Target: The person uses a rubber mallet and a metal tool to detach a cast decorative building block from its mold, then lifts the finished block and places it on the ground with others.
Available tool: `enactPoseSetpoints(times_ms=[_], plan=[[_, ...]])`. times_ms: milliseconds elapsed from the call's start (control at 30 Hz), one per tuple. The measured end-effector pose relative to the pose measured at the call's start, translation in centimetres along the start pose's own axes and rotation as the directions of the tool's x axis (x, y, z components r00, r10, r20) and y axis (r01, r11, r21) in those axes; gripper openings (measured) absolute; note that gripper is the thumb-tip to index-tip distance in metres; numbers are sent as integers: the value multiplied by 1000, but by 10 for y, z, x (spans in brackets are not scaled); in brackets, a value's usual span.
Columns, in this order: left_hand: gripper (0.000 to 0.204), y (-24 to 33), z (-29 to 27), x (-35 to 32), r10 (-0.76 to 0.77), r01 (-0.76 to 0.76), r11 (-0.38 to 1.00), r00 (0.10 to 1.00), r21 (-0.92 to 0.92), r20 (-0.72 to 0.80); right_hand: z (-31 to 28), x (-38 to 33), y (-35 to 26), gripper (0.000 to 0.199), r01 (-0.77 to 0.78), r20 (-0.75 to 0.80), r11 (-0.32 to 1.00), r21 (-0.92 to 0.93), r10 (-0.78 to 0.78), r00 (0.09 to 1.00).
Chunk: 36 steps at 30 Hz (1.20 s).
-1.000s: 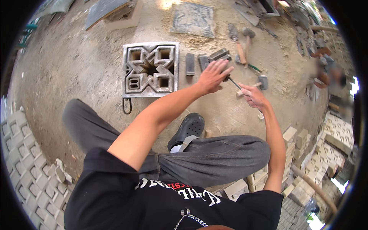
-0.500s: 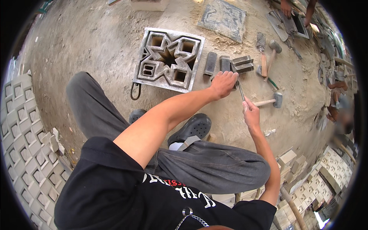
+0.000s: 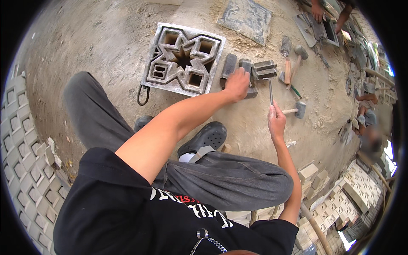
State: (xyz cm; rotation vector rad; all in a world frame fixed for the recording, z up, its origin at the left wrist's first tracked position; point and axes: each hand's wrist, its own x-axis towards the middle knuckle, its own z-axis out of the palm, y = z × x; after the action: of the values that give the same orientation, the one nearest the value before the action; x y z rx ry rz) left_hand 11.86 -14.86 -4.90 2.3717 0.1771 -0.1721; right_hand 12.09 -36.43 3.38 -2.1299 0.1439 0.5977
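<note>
- The left hand (image 3: 237, 84), upper centre of the frame, is curled over the dark metal blocks (image 3: 263, 70); whether it grips one, I cannot tell.
- The right hand (image 3: 277, 121), right of centre, grasps a thin metal rod (image 3: 271, 91), whose bent tip points toward the top of the frame, near the blocks.
- A metal mould (image 3: 217, 51) with a star-shaped opening lies upper centre-left, just beside the blocks.
- A mallet (image 3: 299, 109) lies just right of the right hand.
- Another person's hand (image 3: 317, 12) shows at upper right.
</note>
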Motion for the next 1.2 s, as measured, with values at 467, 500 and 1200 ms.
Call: enactPoseSetpoints(times_ms=[467,500,1200], plan=[[24,-60,-121,-135,565,-563,825,825,-52,37,38,12,-143,34,440,376,803,-403,-292,879],[19,-73,-138,-139,567,-573,819,816,34,114,48,8,-156,34,454,415,791,-409,-282,865],[143,-186,-210,-153,-353,364,930,924,51,-146,221,-54,-236,33,491,553,715,-497,-174,815]])
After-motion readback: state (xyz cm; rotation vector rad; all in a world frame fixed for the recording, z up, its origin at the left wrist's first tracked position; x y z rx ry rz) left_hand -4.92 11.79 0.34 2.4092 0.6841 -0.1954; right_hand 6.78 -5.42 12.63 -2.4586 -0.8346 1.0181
